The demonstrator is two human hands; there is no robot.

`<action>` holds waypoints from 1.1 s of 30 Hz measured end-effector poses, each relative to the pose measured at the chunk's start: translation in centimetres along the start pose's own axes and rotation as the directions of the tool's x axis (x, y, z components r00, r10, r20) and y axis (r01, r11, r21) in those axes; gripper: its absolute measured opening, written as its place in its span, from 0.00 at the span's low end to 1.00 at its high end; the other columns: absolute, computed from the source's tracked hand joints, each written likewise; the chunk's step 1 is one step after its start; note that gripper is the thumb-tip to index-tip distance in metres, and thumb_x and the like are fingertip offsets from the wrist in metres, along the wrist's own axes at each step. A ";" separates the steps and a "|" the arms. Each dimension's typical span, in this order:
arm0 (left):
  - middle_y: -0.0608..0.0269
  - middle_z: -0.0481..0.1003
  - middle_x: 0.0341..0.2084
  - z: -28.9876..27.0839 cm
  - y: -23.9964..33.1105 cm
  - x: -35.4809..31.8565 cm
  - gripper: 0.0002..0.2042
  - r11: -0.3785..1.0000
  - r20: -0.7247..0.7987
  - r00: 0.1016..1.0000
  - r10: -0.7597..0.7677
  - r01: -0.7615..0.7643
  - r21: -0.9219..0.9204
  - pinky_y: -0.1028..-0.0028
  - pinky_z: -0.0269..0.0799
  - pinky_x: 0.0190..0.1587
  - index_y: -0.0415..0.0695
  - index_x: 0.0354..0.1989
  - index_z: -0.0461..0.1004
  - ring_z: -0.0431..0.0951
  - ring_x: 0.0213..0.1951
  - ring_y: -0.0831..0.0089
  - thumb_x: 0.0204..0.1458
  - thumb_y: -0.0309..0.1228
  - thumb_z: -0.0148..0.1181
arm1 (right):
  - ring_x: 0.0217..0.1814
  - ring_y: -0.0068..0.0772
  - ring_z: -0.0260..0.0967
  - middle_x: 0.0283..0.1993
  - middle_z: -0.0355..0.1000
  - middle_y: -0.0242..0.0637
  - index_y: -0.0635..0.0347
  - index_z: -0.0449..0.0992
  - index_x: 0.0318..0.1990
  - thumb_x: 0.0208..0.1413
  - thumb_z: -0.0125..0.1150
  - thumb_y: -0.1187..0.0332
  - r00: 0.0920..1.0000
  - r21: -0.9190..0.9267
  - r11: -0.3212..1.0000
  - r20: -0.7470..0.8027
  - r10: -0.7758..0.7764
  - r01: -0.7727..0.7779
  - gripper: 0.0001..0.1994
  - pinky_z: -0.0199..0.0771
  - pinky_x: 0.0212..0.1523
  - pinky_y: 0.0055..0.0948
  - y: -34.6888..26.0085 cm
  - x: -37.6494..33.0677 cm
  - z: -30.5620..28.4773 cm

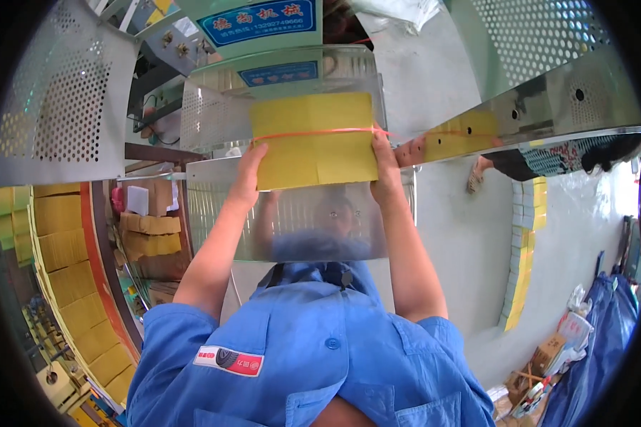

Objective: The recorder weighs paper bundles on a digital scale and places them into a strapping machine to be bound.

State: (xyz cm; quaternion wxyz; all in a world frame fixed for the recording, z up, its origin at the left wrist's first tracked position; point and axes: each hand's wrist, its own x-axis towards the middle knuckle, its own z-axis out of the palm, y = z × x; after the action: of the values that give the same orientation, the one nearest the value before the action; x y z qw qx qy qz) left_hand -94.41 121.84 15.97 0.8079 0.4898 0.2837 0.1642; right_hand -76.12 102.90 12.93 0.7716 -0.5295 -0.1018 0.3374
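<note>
A yellow stack of paper or card [317, 160] lies in front of me over a shiny metal worktop [210, 228]. A thin pink strap [313, 132] runs across its top from side to side, its right end trailing beyond the stack toward the steel rail. My left hand [247, 174] grips the left edge, thumb at the strap. On the opposite edge, my right hand [387, 167] is closed round the stack near the strap. The fingers underneath are mostly hidden.
A polished steel rail [477, 132] with holes extends right. Perforated panels [64, 107] flank the machine. Yellow stacks [68, 249] line a shelf at left; a row of yellow bundles [520, 277] lies on the floor at right. Another person's leg [483, 165] shows beyond the rail.
</note>
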 end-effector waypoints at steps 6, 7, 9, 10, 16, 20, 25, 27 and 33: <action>0.61 0.71 0.53 0.7 0.2 0.0 0.25 0.996 -0.042 0.999 -0.003 0.007 0.092 0.73 0.61 0.58 0.40 0.61 0.61 0.70 0.54 0.73 0.59 0.41 0.52 | 0.66 0.29 0.58 0.65 0.61 0.35 0.58 0.58 0.68 0.66 0.46 0.52 0.994 0.124 0.989 0.074 0.075 -0.084 0.28 0.56 0.66 0.30 -0.9 -0.4 0.5; 0.61 0.71 0.53 0.9 0.2 -0.1 0.26 0.991 -0.053 0.999 0.010 -0.003 0.134 0.73 0.61 0.58 0.39 0.61 0.62 0.70 0.54 0.73 0.59 0.42 0.53 | 0.69 0.31 0.54 0.67 0.59 0.36 0.58 0.57 0.69 0.65 0.46 0.49 0.991 0.114 0.986 0.078 0.110 -0.119 0.31 0.51 0.68 0.31 -1.0 -0.5 0.6; 0.61 0.71 0.52 1.1 0.3 0.1 0.26 0.988 -0.064 0.998 0.007 0.003 0.152 0.73 0.61 0.58 0.39 0.61 0.62 0.70 0.54 0.74 0.59 0.42 0.53 | 0.72 0.33 0.50 0.69 0.56 0.38 0.59 0.56 0.69 0.64 0.46 0.45 0.986 0.105 0.984 0.092 0.137 -0.147 0.34 0.45 0.71 0.32 -1.0 -0.3 0.3; 0.61 0.71 0.52 1.2 0.3 0.2 0.25 0.986 -0.071 0.998 -0.002 0.014 0.169 0.73 0.61 0.58 0.39 0.60 0.63 0.70 0.54 0.74 0.59 0.43 0.53 | 0.68 0.31 0.54 0.66 0.60 0.36 0.57 0.57 0.69 0.65 0.46 0.48 0.993 0.100 0.989 0.054 0.103 -0.108 0.31 0.51 0.68 0.31 0.0 -0.1 0.0; 0.61 0.71 0.52 1.1 -1.2 1.2 0.26 0.992 -0.069 0.997 0.018 -0.009 0.126 0.73 0.62 0.57 0.40 0.60 0.64 0.70 0.53 0.74 0.58 0.44 0.53 | 0.65 0.28 0.58 0.64 0.62 0.32 0.55 0.59 0.68 0.65 0.47 0.49 0.986 0.157 0.974 -0.017 0.168 -0.164 0.30 0.56 0.64 0.29 0.4 -0.4 -0.1; 0.61 0.70 0.52 1.8 -0.5 1.4 0.28 0.992 -0.045 0.999 0.020 -0.014 0.124 0.72 0.61 0.58 0.40 0.62 0.62 0.69 0.54 0.73 0.58 0.44 0.53 | 0.72 0.30 0.29 0.71 0.37 0.33 0.55 0.58 0.69 0.65 0.44 0.46 1.000 -0.050 0.999 -0.005 0.004 -0.004 0.31 0.39 0.69 0.33 1.9 -0.3 -1.8; 0.62 0.69 0.55 1.3 -0.2 0.0 0.25 0.991 0.000 1.000 0.015 -0.015 0.135 0.72 0.60 0.60 0.40 0.61 0.63 0.68 0.57 0.71 0.61 0.43 0.50 | 0.79 0.33 0.17 0.78 0.25 0.39 0.57 0.60 0.68 0.66 0.41 0.43 0.994 -0.095 0.995 -0.104 -0.032 0.022 0.32 0.30 0.74 0.34 2.5 -0.7 -1.7; 0.61 0.68 0.57 -0.5 -0.1 -1.5 0.25 0.989 -0.005 1.000 -0.010 0.010 0.146 0.71 0.60 0.60 0.39 0.62 0.62 0.68 0.58 0.70 0.61 0.43 0.49 | 0.77 0.33 0.36 0.75 0.44 0.42 0.56 0.64 0.66 0.66 0.43 0.46 0.994 0.131 0.990 0.103 0.041 -0.055 0.29 0.38 0.72 0.30 0.6 -3.1 0.7; 0.57 0.77 0.41 -6.0 1.5 -9.2 0.25 0.591 0.121 0.980 0.160 -0.193 0.783 0.67 0.69 0.51 0.34 0.54 0.69 0.76 0.44 0.64 0.62 0.46 0.47 | 0.58 0.30 0.68 0.54 0.73 0.41 0.59 0.73 0.56 0.65 0.49 0.51 0.986 -0.402 0.913 -0.117 -0.119 0.062 0.23 0.64 0.59 0.27 2.2 -11.3 4.4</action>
State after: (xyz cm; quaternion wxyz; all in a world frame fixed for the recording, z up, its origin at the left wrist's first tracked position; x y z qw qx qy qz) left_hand -105.32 121.70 17.86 0.4934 0.8243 0.2619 0.0920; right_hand -87.80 99.56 15.07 0.6682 -0.6918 -0.1387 0.2358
